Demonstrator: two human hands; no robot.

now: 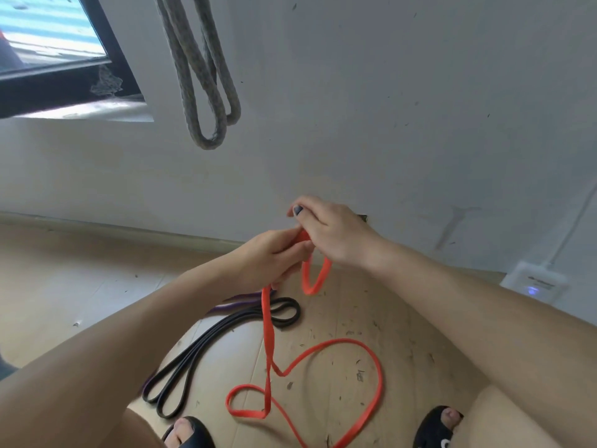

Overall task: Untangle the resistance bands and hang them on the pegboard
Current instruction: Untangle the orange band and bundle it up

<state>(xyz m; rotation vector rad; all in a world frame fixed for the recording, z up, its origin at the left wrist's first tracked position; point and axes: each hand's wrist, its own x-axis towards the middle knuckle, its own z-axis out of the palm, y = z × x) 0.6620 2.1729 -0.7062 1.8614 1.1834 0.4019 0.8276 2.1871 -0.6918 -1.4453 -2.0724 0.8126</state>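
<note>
Two bare forearms fill the lower corners closest to the lens and reach forward over the floor [64, 260], a pale wood-look surface scattered with small dark specks and bits of debris. Behind it rises a grey-white wall [387, 108], scuffed and marked, meeting the floor along a low skirting line. At the upper left a dark-framed window [64, 59] lets in bright daylight over a pale sill. A thick grey rope [206, 92] hangs down the wall in two loops just right of the window. On the floor between the feet, the orange band [323, 350] sprawls in wide curls, one strand rising to the hands and a short loop dangling below them. To its left the black band [226, 331] lies folded in long narrow loops, with a purple band [232, 302] partly showing from under its far end. The left hand [274, 257] has its fingers curled around the orange band near the top; the right hand [332, 231] pinches the same band just beside it, the two hands touching. Black sandals [436, 425] with bare toes show at the bottom edge. A small white box [533, 282] with a blue light sits at the wall's base on the right.
</note>
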